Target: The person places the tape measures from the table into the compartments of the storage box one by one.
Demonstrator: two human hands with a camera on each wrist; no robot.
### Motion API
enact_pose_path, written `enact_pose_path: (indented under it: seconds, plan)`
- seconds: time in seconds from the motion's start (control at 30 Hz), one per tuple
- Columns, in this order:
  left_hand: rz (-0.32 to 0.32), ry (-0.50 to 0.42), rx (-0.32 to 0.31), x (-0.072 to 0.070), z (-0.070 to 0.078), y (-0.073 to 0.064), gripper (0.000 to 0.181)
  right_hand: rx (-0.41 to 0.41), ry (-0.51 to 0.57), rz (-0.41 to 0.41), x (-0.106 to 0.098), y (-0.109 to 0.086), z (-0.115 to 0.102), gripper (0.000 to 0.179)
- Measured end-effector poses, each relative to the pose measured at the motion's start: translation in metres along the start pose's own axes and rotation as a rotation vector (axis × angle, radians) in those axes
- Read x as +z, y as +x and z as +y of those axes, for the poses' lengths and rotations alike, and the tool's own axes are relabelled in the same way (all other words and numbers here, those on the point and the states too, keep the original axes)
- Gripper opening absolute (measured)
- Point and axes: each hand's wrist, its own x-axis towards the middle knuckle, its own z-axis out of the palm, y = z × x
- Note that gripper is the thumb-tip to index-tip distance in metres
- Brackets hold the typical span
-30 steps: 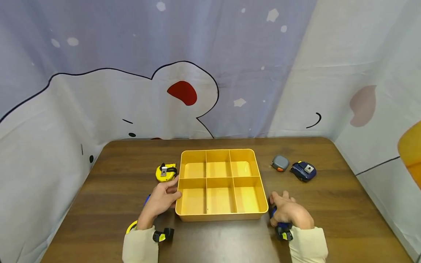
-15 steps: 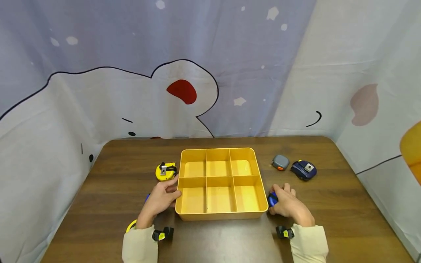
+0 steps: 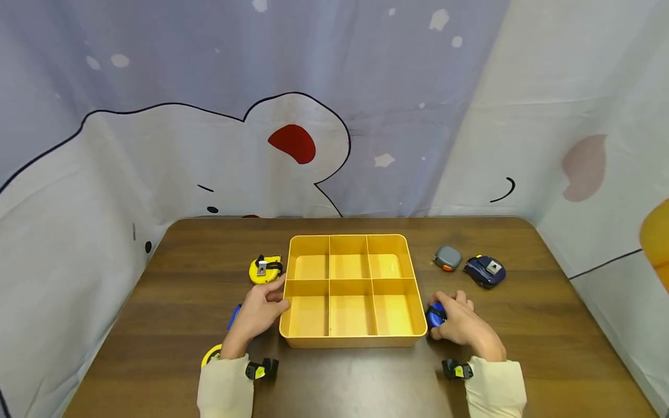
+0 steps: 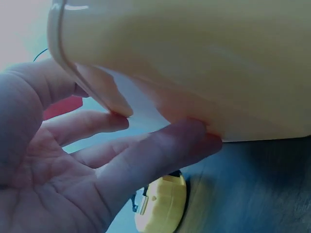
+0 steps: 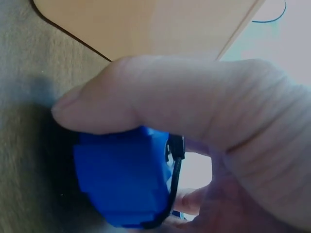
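My left hand [image 3: 258,310] holds the left wall of a yellow six-compartment box [image 3: 352,342], thumb at the rim and fingers spread against the outside. In the left wrist view, fingertips touch the smooth box wall [image 4: 204,68]. Right of the box, my right hand [image 3: 460,322] grips a blue tape measure [image 3: 436,314] with a black strap. The right wrist view has the thumb along one side of this tape measure [image 5: 124,177]; other fingers are mostly hidden behind it. Whether it touches the table cannot be told.
A yellow tape measure [image 3: 265,270] lies left of the box. A blue item [image 3: 234,317] and a yellow round one [image 3: 211,354] are partly hidden by the left arm. A grey tape measure [image 3: 448,258] and a dark blue one [image 3: 485,271] lie at the right.
My right hand has shifted away from my body, bringing the blue tape measure up beside the box's near right corner. The left hand and box stay put.
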Motion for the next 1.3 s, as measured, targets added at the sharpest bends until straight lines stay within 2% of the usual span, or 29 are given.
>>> enact_pose_path:
  seconds: [0.1, 0.27, 0.47, 0.67, 0.87, 1.1, 1.3]
  plan:
    - [0.005, -0.016, -0.006, 0.000, -0.002, 0.000, 0.060, -0.010, 0.002, 0.010, 0.001, 0.001, 0.001, 0.050]
    - [-0.051, -0.068, -0.004, 0.000, -0.005, -0.001, 0.061, -0.015, -0.007, 0.011, 0.002, 0.001, 0.002, 0.050]
    - [-0.038, -0.069, -0.004, -0.001, -0.005, -0.001, 0.061, -0.035, 0.002, 0.025, -0.001, 0.001, -0.002, 0.052]
    - [-0.089, -0.079, -0.001, -0.001, -0.007, -0.002, 0.061, -0.038, 0.009, 0.039, -0.003, -0.004, -0.004, 0.054]
    - [-0.064, -0.102, 0.002, -0.002, -0.005, -0.004, 0.061, -0.093, 0.025, 0.076, -0.006, -0.006, -0.014, 0.055]
    - [-0.077, -0.098, -0.019, -0.003, -0.004, -0.005, 0.061, -0.069, 0.033, 0.088, -0.014, -0.013, -0.022, 0.055]
    - [-0.045, -0.071, -0.020, -0.004, -0.002, -0.003, 0.060, -0.118, 0.041, 0.144, -0.023, -0.020, -0.030, 0.055]
